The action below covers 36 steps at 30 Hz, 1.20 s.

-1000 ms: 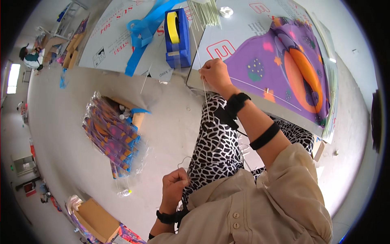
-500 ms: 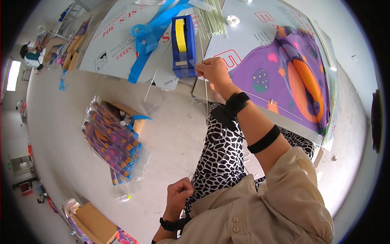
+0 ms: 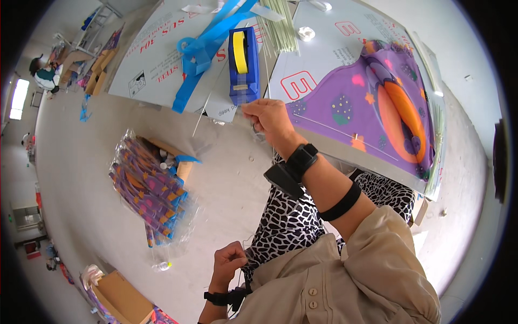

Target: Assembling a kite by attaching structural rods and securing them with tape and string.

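My right hand [image 3: 270, 120] pinches the end of clear tape at the front of a blue tape dispenser [image 3: 252, 59]. The dispenser carries a roll with a yellow core [image 3: 239, 52] and stands near the table edge. A short stretch of tape [image 3: 243, 97] shows between the cutter and my fingertips. Low in the picture, my left hand [image 3: 229, 263] is closed beside my patterned trouser leg; whether anything is in it cannot be seen. To the right of my right hand lies a purple printed fabric [image 3: 337, 110] with an orange figure, and a thin white rod [image 3: 345, 136] rests across it.
Blue strips [image 3: 195, 62] and a bundle of pale thin rods [image 3: 280, 24] lie on the film-covered table [image 3: 154, 59]. A crumpled white piece [image 3: 306, 34] is nearby. On the floor stand a box of plastic-wrapped purple bundles [image 3: 148, 186] and an open cardboard box [image 3: 121, 297].
My right hand has moved from the dispenser's right side toward me, to just in front of its cutter, with tape at its fingertips. The left hand stays closed, almost in place.
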### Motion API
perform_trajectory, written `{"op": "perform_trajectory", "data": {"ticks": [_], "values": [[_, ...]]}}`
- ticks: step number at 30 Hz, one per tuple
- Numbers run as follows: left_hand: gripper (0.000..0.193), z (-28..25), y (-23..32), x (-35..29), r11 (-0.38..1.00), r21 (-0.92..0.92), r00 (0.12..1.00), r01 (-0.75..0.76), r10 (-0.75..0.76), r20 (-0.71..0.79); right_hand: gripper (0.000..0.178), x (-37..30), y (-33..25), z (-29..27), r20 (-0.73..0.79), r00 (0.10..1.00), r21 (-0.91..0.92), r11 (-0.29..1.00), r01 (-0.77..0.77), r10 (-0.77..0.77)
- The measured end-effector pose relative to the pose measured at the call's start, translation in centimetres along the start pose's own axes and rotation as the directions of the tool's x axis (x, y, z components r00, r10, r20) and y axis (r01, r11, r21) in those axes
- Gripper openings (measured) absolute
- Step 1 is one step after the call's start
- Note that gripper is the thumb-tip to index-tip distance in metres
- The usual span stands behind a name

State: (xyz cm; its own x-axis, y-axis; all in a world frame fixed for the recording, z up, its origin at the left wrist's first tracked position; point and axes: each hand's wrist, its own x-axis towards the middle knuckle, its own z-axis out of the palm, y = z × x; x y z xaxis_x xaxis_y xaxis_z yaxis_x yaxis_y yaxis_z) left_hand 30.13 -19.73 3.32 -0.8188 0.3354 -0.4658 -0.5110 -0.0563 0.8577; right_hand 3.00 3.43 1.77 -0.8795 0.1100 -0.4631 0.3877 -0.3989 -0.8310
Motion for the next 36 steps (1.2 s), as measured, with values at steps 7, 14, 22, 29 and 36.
{"op": "perform_trajectory", "data": {"ticks": [7,14,22,29,36], "values": [[0.01,-0.3,-0.9,0.6,0.997,0.024,0.993,0.079,-0.077,-0.089,0.017,1.2,-0.7,0.2,-0.161,0.974,-0.436,0.897,0.074,-0.159],[0.009,-0.9,-1.7,0.9,0.996,0.024,0.988,0.087,-0.083,-0.131,0.011,2.5,-1.2,1.9,-0.193,0.977,-0.048,0.995,0.084,-0.092],[0.007,-4.1,-2.7,0.2,0.999,0.029,0.99,0.03,-0.026,-0.137,0.005,-0.2,-0.8,-0.4,-0.114,0.992,0.135,0.99,-0.04,0.056],[0.007,-3.5,2.5,3.9,0.995,0.095,1.0,0.024,-0.023,-0.004,0.006,-6.7,-5.5,-14.7,-0.053,0.998,0.488,0.872,0.045,-0.021],[0.006,3.6,9.6,11.3,0.873,0.454,0.965,-0.18,0.066,0.256,0.005,-18.8,-4.7,-30.5,-0.281,0.941,0.625,0.707,0.33,-0.191]]}}
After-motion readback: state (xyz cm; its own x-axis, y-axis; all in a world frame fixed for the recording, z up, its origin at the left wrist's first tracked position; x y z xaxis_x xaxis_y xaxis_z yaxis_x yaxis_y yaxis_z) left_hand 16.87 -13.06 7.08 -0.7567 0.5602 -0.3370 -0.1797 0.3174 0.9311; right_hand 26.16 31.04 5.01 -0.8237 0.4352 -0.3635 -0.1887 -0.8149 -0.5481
